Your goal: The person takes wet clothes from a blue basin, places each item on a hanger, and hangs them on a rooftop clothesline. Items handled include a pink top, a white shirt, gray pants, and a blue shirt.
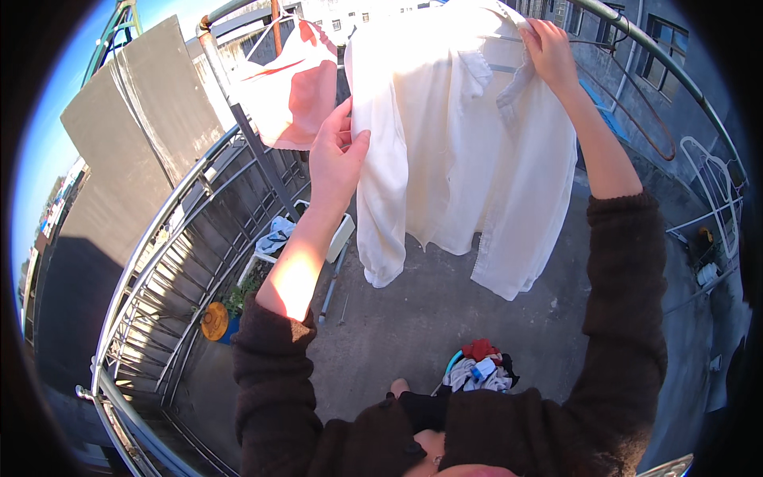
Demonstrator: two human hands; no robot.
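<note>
A white long-sleeved shirt (429, 149) hangs open in front of me, its upper part washed out by bright sun. My right hand (545, 53) is raised and pinches the shirt's edge near the collar, at upper right. At the shirt's left side, my left hand (337, 158) has its thumb over the sleeve edge, with the fingertips partly hidden behind the cloth. Part of a hanger bar shows inside the shirt's opening. Just left of it, a pink garment (307, 98) hangs from a white hanger (265, 39).
A metal railing (179, 197) curves along the left, with planter boxes (340, 238) beside it. A metal pole (673, 59) arches overhead at right, near a brown hanger (664, 140) and white hangers (718, 197). Below, a basin of laundry (483, 372) sits near my foot (399, 386).
</note>
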